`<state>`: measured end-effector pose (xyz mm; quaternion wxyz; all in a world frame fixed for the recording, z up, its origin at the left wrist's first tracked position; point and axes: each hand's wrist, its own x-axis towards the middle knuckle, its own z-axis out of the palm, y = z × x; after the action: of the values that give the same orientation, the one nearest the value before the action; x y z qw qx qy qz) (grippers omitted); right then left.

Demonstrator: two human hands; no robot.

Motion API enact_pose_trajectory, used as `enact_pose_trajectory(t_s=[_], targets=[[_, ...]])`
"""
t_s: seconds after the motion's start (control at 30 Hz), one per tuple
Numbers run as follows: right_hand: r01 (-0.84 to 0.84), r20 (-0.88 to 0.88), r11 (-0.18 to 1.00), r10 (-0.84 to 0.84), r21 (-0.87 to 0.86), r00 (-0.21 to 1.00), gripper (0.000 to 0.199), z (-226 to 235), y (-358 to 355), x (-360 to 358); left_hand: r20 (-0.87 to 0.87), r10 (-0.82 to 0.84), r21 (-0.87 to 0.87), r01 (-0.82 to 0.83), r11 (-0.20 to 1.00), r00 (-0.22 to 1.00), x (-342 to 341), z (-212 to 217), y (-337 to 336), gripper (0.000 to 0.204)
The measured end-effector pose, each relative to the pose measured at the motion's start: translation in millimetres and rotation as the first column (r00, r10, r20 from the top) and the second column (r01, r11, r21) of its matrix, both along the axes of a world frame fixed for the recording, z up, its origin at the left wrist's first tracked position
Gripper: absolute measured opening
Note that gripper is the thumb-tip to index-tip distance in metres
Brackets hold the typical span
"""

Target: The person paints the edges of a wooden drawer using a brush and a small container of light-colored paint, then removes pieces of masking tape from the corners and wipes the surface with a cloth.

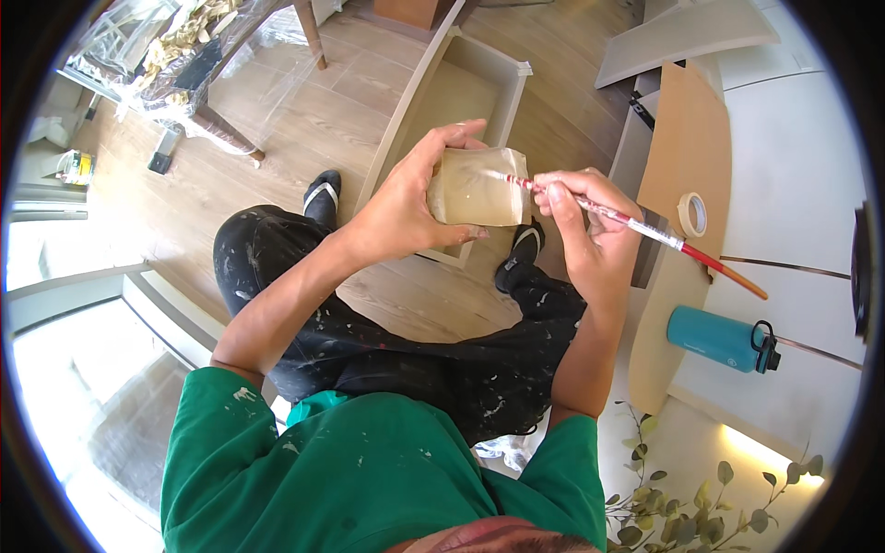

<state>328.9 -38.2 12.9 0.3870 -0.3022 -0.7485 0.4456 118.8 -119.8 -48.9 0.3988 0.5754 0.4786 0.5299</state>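
Observation:
My left hand point(396, 203) is wrapped round the side of a squarish, cream-coloured container point(466, 205), its thumb along the near side and fingers along the far side. In my right hand point(595, 221) is a slim paintbrush point(724, 269) with a red, white and orange handle, pinched near the bristle end. The pale brush tip points left, over the container's open face; whether it touches the inside I cannot tell. Below and beyond the container, a pale drawer-like box point(392, 138) lies on the floor between my feet.
To the right, a tape roll point(691, 214) and a teal bottle point(710, 337) rest by a brown sheet point(678, 152) and white cabinet fronts. A leafy plant point(710, 516) is at lower right. Plastic-wrapped furniture point(217, 129) stands at upper left, a paint can point(78, 168) farther left.

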Motion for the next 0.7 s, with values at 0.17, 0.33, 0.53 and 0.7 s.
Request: enact_pose_trajectory(t_s=[0.17, 0.33, 0.53, 0.7], targets=[[-0.093, 0.093, 0.993, 0.087, 0.071, 0.992, 0.007, 12, -7, 3, -0.001, 0.006, -0.013, -0.006, 1.000, 1.000, -2, -2, -1, 0.110], [0.008, 0.129, 0.986, -0.030, 0.169, 0.991, 0.005, 11, -3, 6, -0.006, 0.014, -0.016, -0.014, 1.000, 1.000, -3, -2, 0, 0.108], [-0.053, 0.177, 0.994, 0.035, 0.097, 0.984, 0.004, 20, -8, 15, -0.041, 0.053, -0.012, -0.054, 0.998, 0.998, -4, -5, 1, 0.106], [0.036, 0.163, 0.991, -0.057, 0.131, 0.985, 0.003, 17, -7, 13, -0.009, 0.037, -0.045, -0.038, 0.998, 0.999, -1, -5, 2, 0.106]])
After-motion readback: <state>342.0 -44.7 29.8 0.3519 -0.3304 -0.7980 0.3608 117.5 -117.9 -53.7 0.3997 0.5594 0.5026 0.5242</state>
